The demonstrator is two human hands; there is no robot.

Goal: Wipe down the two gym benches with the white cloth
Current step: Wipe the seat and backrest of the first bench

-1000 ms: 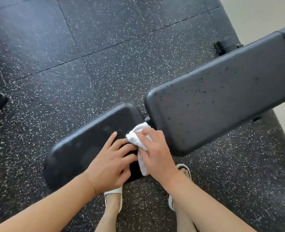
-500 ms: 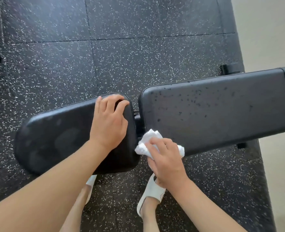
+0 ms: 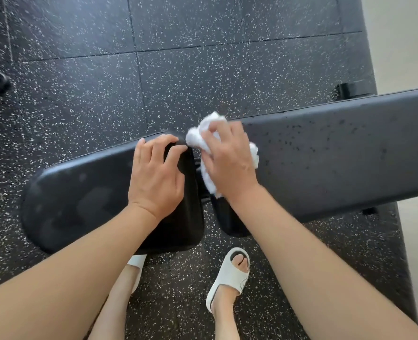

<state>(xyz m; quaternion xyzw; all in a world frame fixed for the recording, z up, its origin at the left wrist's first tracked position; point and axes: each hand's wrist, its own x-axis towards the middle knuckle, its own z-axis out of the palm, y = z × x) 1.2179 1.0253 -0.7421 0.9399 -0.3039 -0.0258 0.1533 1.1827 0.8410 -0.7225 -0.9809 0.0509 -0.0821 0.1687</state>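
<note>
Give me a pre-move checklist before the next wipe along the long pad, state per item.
1. White cloth in the right hand: ok, bunched under the fingers.
2. Cloth in contact with the long pad: ok, pressed at its near-left end.
3. Left hand bracing the seat pad: ok, palm down, fingers over the far corner.
4. Wipe path rightward free of objects: ok, only dark specks on the surface.
5. Long pad already clean: not ok, specks remain across it.
6. Second bench wiped: cannot tell, not identifiable in view.
</note>
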